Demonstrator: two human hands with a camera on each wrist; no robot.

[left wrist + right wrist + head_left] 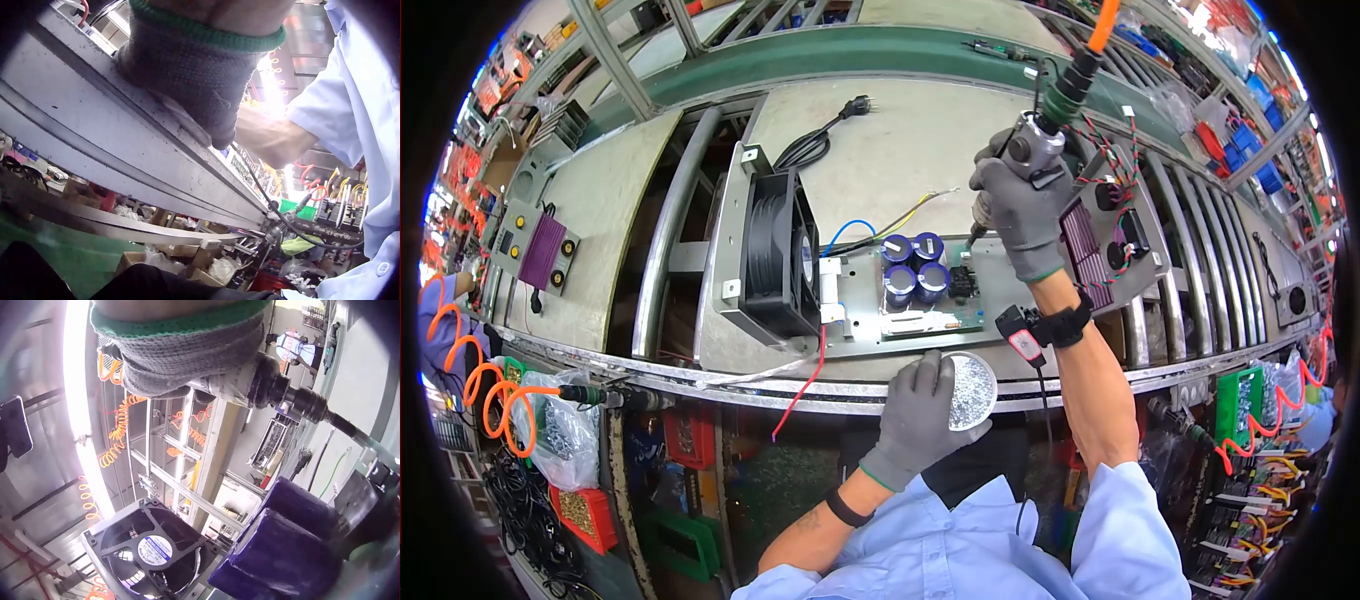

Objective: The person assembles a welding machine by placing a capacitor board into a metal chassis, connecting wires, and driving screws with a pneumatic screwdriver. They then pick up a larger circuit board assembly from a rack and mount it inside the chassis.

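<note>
Fingers [1000, 185] of my right hand [1025, 215] are curled tight round the pneumatic screwdriver [1040, 135], which stands upright so its bit meets the circuit board [930, 318] beside the blue capacitors [912, 268]. My left hand [915, 410] lies on the screw dish [975, 390] just below the board, keeping screws near, I think. Whether it pinches one I cannot tell.

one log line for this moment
right hand grips screwdriver, tip at circuit board | left hand on screw dish | fan upright nearby

The silver pneumatic screwdriver with orange hose [1038, 138] stands bit-down, slightly tilted, at one o'clock. The round dish of silvery screws [973, 390] lies at six o'clock.
</note>
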